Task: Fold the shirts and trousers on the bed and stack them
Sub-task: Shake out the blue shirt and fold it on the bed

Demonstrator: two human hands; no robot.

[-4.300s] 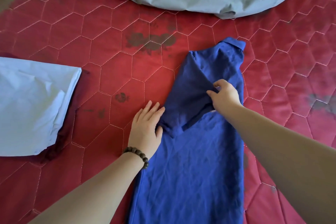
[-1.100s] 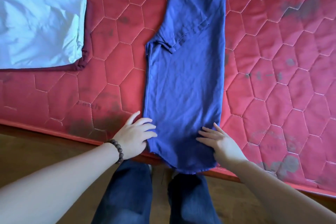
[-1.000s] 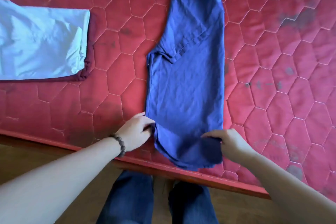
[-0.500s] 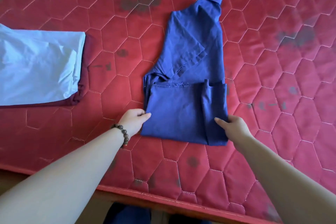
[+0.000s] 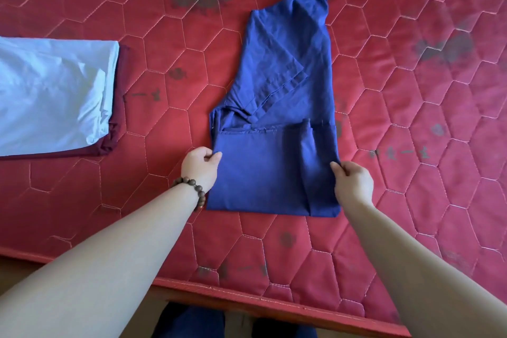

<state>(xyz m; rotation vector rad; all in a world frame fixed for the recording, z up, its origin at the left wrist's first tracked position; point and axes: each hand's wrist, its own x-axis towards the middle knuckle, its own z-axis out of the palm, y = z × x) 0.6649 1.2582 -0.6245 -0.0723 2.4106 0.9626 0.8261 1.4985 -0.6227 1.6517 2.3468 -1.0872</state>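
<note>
Hem folded up since earlier | blue shirt (image 5: pixel 277 118) between grips | left hand (image 5: pixel 199 166), right hand (image 5: pixel 354 182) pinch its sides

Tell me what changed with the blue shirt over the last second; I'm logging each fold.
The blue shirt had its hem end folded up over its middle. The left hand and right hand moved up with it and now pinch the folded part's side edges. The light blue and maroon stack stayed put.
</note>
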